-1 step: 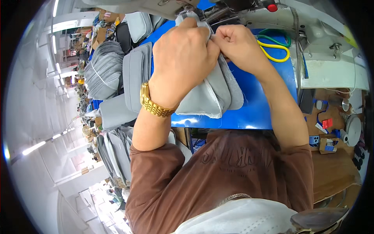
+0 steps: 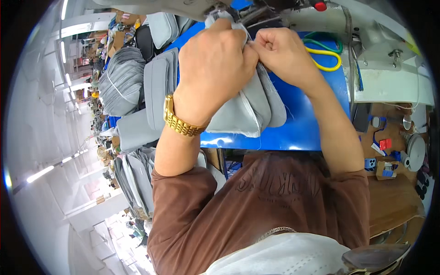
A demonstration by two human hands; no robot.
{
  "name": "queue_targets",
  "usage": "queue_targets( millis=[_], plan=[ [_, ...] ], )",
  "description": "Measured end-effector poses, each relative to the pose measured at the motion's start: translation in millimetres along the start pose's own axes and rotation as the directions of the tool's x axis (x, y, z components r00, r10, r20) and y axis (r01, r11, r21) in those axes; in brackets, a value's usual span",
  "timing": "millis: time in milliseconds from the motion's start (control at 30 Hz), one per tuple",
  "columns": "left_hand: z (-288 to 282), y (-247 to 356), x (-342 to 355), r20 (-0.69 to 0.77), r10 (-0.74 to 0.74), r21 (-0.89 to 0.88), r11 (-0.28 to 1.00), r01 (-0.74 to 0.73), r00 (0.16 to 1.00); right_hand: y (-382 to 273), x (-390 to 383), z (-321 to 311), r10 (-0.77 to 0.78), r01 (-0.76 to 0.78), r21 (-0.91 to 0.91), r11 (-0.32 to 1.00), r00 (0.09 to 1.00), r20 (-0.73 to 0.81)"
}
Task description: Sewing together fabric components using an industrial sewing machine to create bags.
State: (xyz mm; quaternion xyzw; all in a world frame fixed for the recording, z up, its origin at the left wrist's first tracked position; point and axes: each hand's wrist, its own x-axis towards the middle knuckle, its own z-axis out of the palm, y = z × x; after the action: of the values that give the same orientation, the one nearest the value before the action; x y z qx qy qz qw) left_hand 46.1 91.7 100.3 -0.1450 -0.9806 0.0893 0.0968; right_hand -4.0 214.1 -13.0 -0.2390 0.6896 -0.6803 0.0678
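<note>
A grey padded fabric piece (image 2: 236, 117) with raw, frayed edges and loose threads lies on the blue tabletop (image 2: 302, 130), its far end at the metal parts of the sewing machine (image 2: 240, 18). My left hand (image 2: 215, 64), wearing a gold watch, is curled closed over that far end; its fingertips are hidden. Just right of it, my right hand (image 2: 282, 55) pinches the piece's right edge with thumb and forefinger. Beside my right hand, at the back of the table, are yellow (image 2: 332, 64) and green (image 2: 334, 41) looped handles, apparently scissors.
Grey padded pieces stand in stacks at the left (image 2: 156, 91), in a tied bundle (image 2: 121, 80) and below (image 2: 137, 178). The machine's pale bed (image 2: 385, 87) is at right, above a wooden surface (image 2: 385, 201) with small boxes. A workshop stretches off to the left.
Both hands and the grey piece sit very slightly higher in the picture, as do the table and machine. The grip looks the same.
</note>
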Motion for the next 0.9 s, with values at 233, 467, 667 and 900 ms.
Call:
queue_targets(
  millis=[233,467,667,900],
  plan=[
    [0,41,-45,-0.074,0.146,-0.083,0.985,-0.152,0.987,5,-77,14,0.156,-0.213,0.223,0.951,0.956,0.249],
    [0,67,-94,-0.150,-0.056,-0.135,0.990,0.036,0.987,10,-88,39,0.116,-0.300,0.690,0.658,0.947,0.301],
    [-17,10,-97,-0.264,0.003,0.083,0.996,0.019,0.965,1,-96,27,0.180,-0.307,0.713,0.631,0.951,0.251],
    [-40,20,-92,-0.103,0.079,0.101,0.993,-0.068,0.992,3,-98,31,0.199,-0.306,0.757,0.578,0.952,0.233]
  ],
)
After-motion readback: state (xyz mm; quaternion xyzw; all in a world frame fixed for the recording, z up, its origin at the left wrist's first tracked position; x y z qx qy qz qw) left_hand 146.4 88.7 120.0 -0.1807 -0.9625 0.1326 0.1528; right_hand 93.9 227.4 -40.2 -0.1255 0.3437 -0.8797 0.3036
